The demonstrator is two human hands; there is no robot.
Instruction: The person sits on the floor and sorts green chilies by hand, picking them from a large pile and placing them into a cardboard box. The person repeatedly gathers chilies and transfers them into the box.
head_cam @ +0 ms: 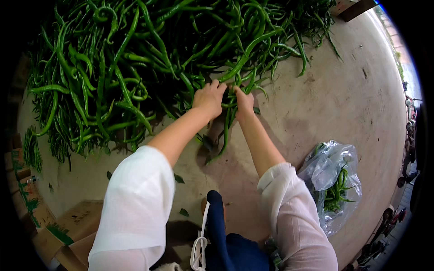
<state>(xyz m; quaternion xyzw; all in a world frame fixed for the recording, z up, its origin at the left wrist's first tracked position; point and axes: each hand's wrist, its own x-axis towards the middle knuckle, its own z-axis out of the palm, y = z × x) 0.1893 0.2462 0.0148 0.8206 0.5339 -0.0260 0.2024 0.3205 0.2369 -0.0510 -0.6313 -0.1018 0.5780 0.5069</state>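
Note:
Long, twisted green chili peppers (129,61) lie in a large heap on the concrete floor before me. Both hands are at the heap's near edge, close together. My right hand (244,101) is closed around a few green chili peppers (226,130); one long one hangs down between my arms. My left hand (208,100) is bent over the peppers just beside it, with its fingertips at the stem end of a thick pepper (242,62). What its fingers enclose is hidden from this angle.
At the right, a clear plastic bag (339,183) with green peppers in it rests on the floor (325,108). Cardboard boxes (73,223) stand at lower left. A small bundle of peppers (32,149) lies at far left. Loose leaves (184,212) are scattered near my feet.

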